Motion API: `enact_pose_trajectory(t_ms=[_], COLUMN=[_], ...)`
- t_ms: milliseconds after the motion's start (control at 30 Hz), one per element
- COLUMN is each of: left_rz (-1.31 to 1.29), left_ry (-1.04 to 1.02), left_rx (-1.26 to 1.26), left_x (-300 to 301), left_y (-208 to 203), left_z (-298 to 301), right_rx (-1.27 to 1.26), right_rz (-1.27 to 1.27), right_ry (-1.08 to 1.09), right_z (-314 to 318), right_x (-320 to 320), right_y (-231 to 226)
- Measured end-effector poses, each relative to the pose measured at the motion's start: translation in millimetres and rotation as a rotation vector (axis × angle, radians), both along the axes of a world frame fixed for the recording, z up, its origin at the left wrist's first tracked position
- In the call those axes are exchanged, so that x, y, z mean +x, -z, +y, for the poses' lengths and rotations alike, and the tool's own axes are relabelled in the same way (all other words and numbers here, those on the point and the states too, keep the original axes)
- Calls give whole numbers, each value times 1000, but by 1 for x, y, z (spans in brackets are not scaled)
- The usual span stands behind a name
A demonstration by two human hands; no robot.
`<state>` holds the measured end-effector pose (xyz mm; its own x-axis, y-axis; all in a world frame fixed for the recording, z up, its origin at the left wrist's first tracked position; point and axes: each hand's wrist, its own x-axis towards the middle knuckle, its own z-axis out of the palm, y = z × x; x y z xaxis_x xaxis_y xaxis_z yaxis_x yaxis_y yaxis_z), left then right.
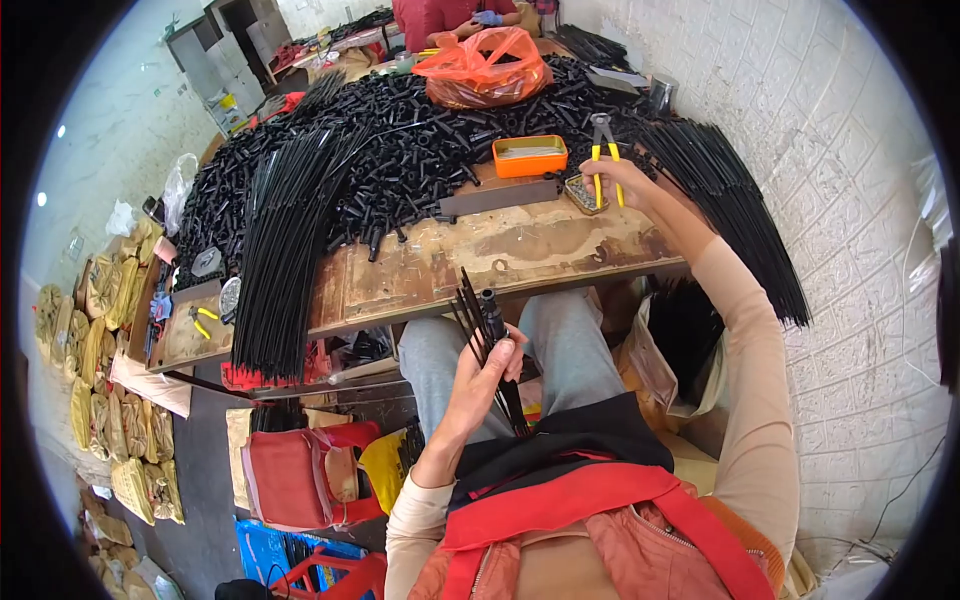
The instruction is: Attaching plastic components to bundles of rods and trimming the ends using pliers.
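Note:
My left hand (482,372), low over my lap, is closed round several thin black rods (466,312) and a short black tubular piece (491,312). The rods run down past my palm toward my waist. Over the table's right part, my right hand (622,183) is closed on pliers (602,130) with yellow handles, their metal head pointing away from me. My fingertips are at a small tin (578,192) of tiny metal pieces; whether they pinch one cannot be seen. An orange tin (530,156) stands just beyond, and a flat dark strip (498,198) lies to its left.
A big heap of black tubular parts (400,140) covers the wooden table (480,255). Bundles of black rods hang over its edge at left (285,260) and right (735,200). An orange plastic bag (483,70) sits behind; a person in red (440,22) works farther back.

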<state>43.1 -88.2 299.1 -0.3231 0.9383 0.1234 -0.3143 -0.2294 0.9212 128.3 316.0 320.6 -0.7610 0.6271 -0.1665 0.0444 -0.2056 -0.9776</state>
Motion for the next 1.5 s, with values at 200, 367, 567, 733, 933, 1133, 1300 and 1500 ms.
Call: enact_pose_trajectory(t_ms=[200,367,567,733,933,1133,1300,1500], left_rz=[-44,-42,1,115,139,120,115,99], left_ry=[-14,-14,-65,-13,-42,26,31,35], left_rx=[-39,-63,-10,-3,-21,16,9,8], left_x=[-16,-12,-3,-2,4,2,0,-2], left_y=[0,1,3,-1,-2,-3,-3,-2], left_z=[6,19,24,24,28,26,26,26], right_rx=[-112,-147,-357,-334,-178,-167,-150,-221], right_rz=[156,156,274,350,313,345,346,331], right_ry=[-119,-184,-240,-248,-187,-180,-179,-163], right_z=[-138,-217,-236,-245,-261,-264,-264,-266], right_x=[20,34,32,34,37,38,37,35], right_y=[-23,-29,-6,6,3,0,2,-1])
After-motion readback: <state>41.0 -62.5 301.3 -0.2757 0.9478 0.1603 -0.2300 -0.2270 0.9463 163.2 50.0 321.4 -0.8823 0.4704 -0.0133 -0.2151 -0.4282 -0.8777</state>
